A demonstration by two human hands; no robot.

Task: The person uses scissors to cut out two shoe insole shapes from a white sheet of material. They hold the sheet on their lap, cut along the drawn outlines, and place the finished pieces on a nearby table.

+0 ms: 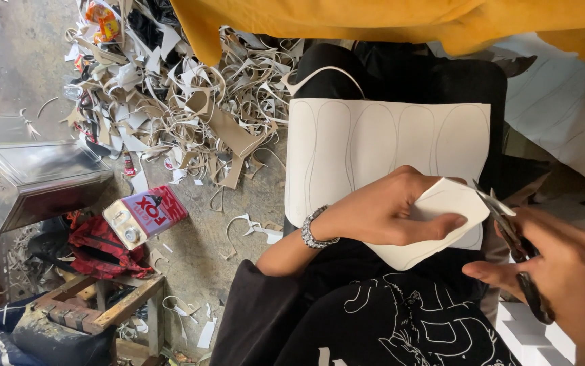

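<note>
A white sheet [374, 142] marked with several pencilled oval outlines lies across my lap. My left hand [387, 210], with a metal bracelet on its wrist, grips the sheet's near edge and folds it up. My right hand [570, 271] holds black-handled scissors [509, 230] whose blades meet the sheet's right edge beside my left thumb. I wear a black shirt with white line drawings [401, 318].
A big heap of white and tan offcuts [177, 102] covers the concrete floor at upper left. A metal box [28, 179], a red and white tin can [144, 214], a red bag [102, 247] and a wooden frame [102, 305] stand at left. Mustard cloth [407, 24] hangs along the top.
</note>
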